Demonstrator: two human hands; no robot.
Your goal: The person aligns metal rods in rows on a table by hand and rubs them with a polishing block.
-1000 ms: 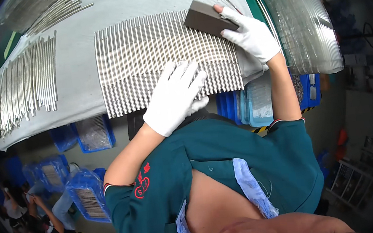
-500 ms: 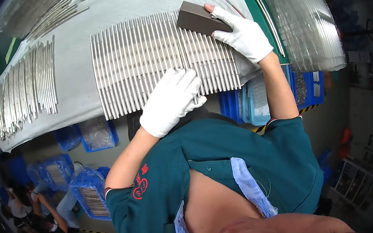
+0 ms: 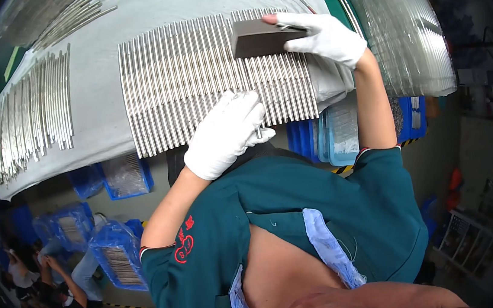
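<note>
A row of slim metal rods lies side by side across the cloth-covered table in front of me. My left hand, in a white glove with bare fingertips hidden from view, is closed over the near part of the row. One metal rod passes between its thumb and fingers, its end poking out toward me. My right hand, gloved with thumb and forefinger tips apart, grips a dark grey-brown rectangular block. That block rests on or just above the far half of the rods at the right.
More loose rods lie at the left of the grey cloth. Clear plastic trays are stacked at the right. Blue bins stand below the table edge. Other people sit at the far lower left.
My right hand has turned the block from a slant to nearly level and shifted it slightly toward me. The left hand stays at about the same place on the rods.
</note>
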